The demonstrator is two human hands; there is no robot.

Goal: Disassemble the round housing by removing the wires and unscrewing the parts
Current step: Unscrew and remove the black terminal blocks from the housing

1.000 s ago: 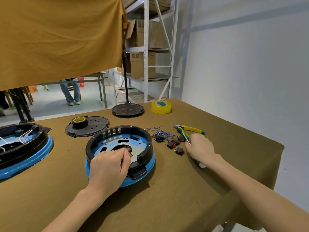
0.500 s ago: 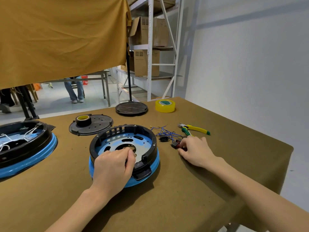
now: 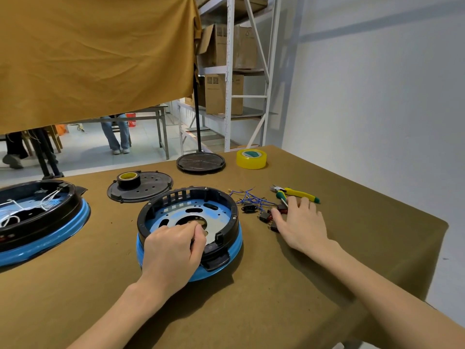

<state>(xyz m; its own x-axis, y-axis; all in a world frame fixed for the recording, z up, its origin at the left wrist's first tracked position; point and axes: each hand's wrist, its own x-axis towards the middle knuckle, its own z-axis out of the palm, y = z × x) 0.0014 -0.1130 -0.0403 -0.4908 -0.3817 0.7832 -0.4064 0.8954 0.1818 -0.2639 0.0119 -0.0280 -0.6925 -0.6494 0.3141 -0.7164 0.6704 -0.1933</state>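
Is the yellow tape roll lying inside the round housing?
No, the yellow tape roll lies on the table far behind the round housing, near the table's back edge.

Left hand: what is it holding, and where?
The left hand reaches inside the round housing, fingers curled at its central opening; what they pinch is hidden.

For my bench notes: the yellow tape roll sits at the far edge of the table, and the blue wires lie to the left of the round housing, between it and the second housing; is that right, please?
Not quite: the side is wrong. In the head view the blue wires lie to the right of the round housing, between it and the pliers, just beyond the right hand. The yellow tape roll does sit at the table's far edge.
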